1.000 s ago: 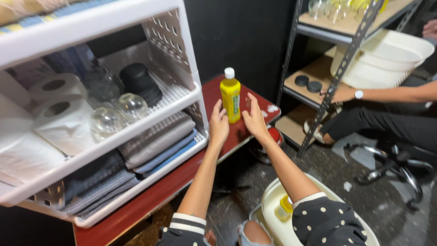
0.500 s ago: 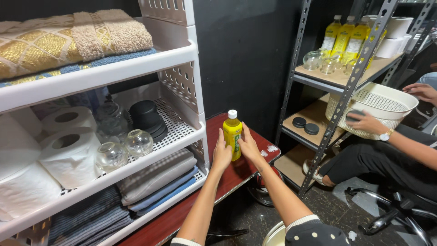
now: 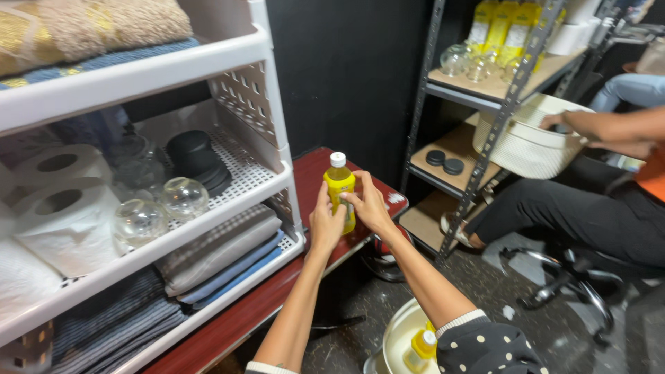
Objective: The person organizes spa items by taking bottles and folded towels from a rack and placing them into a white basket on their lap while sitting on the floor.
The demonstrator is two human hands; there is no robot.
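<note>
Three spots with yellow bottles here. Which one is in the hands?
The yellow bottle with the white cap standing on the red table, left hand and right hand around it. The others sit on the metal rack's top shelf or in the white basin below.

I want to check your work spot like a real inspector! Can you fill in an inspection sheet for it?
Surface: dark red table, bare along its front edge.
Job's things: yellow bottle with a white cap, upright on the table.
Clutter: white rack holding paper rolls, glass bowls, black lids and folded cloths; a second yellow bottle lies in a white basin by the knees.
Hands: left hand and right hand clasp the bottle from both sides.
Cables: nothing seen.
Surroundings: metal shelf with more bottles; another person holds a white basket.
</note>
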